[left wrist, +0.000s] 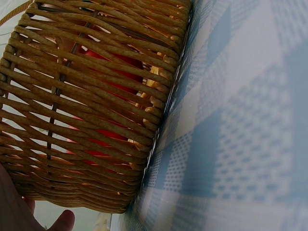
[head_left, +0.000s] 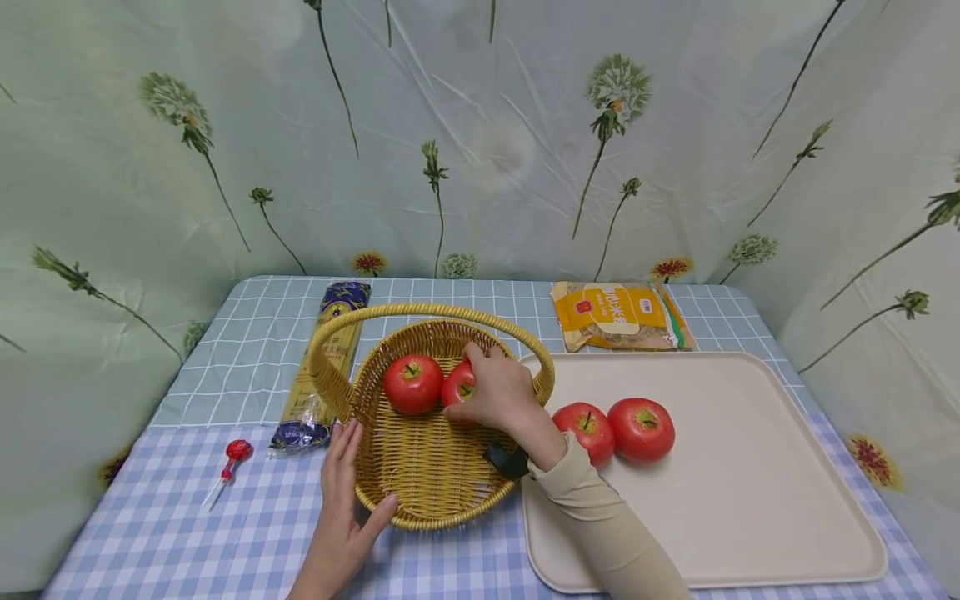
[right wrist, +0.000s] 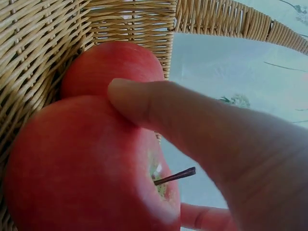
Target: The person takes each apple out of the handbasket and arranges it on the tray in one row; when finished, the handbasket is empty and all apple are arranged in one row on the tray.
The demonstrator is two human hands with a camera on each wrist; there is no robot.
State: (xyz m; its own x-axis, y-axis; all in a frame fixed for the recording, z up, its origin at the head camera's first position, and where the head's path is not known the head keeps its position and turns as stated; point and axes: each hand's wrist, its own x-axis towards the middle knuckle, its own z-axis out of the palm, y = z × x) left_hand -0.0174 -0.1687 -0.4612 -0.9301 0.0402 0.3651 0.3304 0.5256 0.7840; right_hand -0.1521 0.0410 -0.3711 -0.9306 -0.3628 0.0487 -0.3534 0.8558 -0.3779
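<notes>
A wicker basket [head_left: 427, 479] with an arched handle stands on the table. My right hand [head_left: 504, 390] reaches into it and grips a red apple [head_left: 457, 385], thumb and fingers on opposite sides. Beside that apple lies another red apple [head_left: 411, 387] in the basket; in the right wrist view the held apple [right wrist: 86, 163] appears to touch the apple behind it [right wrist: 113, 62]. Against the basket's left and front outer side rests my left hand [head_left: 343, 500], fingers fairly straight and thumb spread. Through the weave [left wrist: 96, 96] in the left wrist view, red shows.
Right of the basket is a beige tray [head_left: 735, 500] bearing two red apples, one [head_left: 587, 432] partly behind my right forearm and one [head_left: 642, 430] beside it. A spaghetti packet [head_left: 300, 408], a red lollipop [head_left: 238, 451] and an orange food bag [head_left: 621, 317] lie around.
</notes>
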